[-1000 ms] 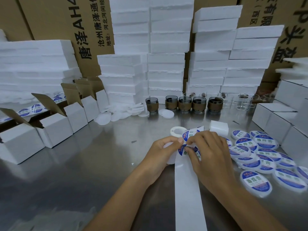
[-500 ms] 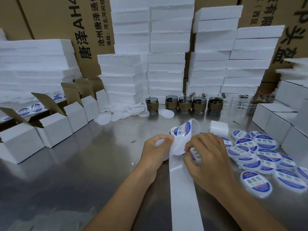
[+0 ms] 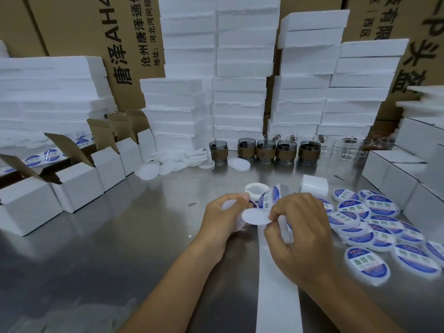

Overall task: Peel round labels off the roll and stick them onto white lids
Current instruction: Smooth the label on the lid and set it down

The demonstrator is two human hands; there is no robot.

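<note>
All I get of the person on my feed is two arms, cut off by the lower edge of the frame. The left hand [image 3: 222, 218] and right hand [image 3: 300, 234] are bare, and so are the left forearm [image 3: 168, 289] and right forearm [image 3: 355, 306] — uncovered as far as I can see. Slim wrists, knuckles plainly ridged on the right — nails too blurred to judge.

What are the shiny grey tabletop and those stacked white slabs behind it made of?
The shiny grey tabletop looks like brushed stainless steel: it mirrors the small white boxes and shows blurred glare. The stacked white slabs look like expanded polystyrene foam: matt, with rough, crumbly edges. Sight alone cannot confirm either.
</note>
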